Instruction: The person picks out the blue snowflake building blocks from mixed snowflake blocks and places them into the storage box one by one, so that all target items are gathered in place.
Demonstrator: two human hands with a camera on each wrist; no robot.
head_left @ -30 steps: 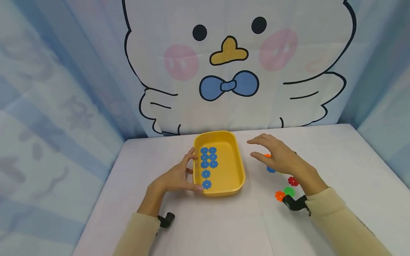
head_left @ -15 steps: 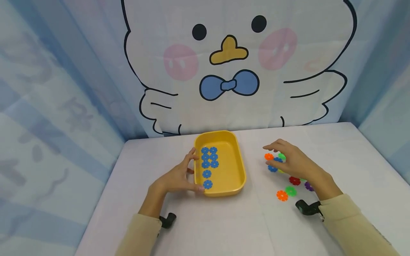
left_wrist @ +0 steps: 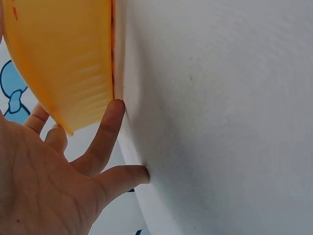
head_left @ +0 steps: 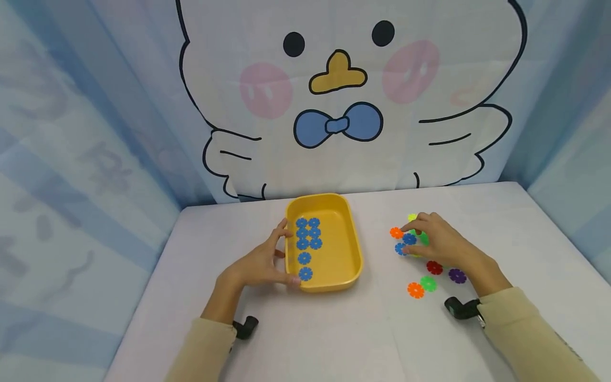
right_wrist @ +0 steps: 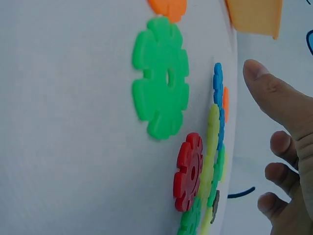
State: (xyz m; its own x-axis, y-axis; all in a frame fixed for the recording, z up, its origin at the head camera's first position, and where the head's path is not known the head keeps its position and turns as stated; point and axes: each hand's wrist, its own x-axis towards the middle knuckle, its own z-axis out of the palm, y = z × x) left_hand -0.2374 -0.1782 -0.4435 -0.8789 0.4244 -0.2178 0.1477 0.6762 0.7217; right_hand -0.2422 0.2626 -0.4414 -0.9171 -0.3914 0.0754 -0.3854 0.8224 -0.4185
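My left hand (head_left: 256,265) holds the left side of a yellow tray (head_left: 357,260), its thumb at the near corner and its fingers along the side. In the left wrist view some fingers (left_wrist: 105,137) touch the tray's outer wall (left_wrist: 63,63) and the table. Blue flower-shaped discs (head_left: 304,258) lie in the tray's left half, most in two columns. My right hand (head_left: 441,241) hovers over loose discs, thumb and fingers apart around two blue discs (head_left: 409,239). In the right wrist view nothing shows between the thumb (right_wrist: 274,95) and the curved fingers.
Around the right hand lie orange (head_left: 415,290), green (head_left: 428,284), red (head_left: 434,267) and purple (head_left: 457,276) discs, some overlapping. They rest on a white-covered table (head_left: 343,334). A cartoon-printed curtain (head_left: 334,170) hangs behind the table's far edge.
My right hand has moved right, away from the tray, and lowered over the blue discs. The left hand and the tray have kept their places.
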